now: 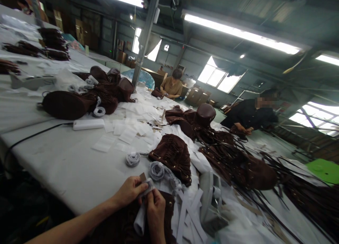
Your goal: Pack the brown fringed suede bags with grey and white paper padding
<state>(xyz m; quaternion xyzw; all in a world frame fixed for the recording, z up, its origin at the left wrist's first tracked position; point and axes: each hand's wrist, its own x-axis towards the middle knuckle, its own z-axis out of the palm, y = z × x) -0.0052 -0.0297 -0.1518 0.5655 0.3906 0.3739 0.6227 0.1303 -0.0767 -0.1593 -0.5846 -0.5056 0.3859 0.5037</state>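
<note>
My left hand (130, 191) and my right hand (155, 206) meet at the table's near edge, both pinching a small grey-white strip with a brown tab (145, 182). Under them lies a dark brown fringed bag (124, 226) with a white cloth piece hanging over it. Just beyond the hands sit a grey rolled strap (156, 170) and a brown fringed bag (173, 157).
The long white table (53, 155) holds more brown fringed bags (79, 101), white paper slips (127, 131), a white power strip (88, 124), and dark straps at right. Two other people work further along the far side.
</note>
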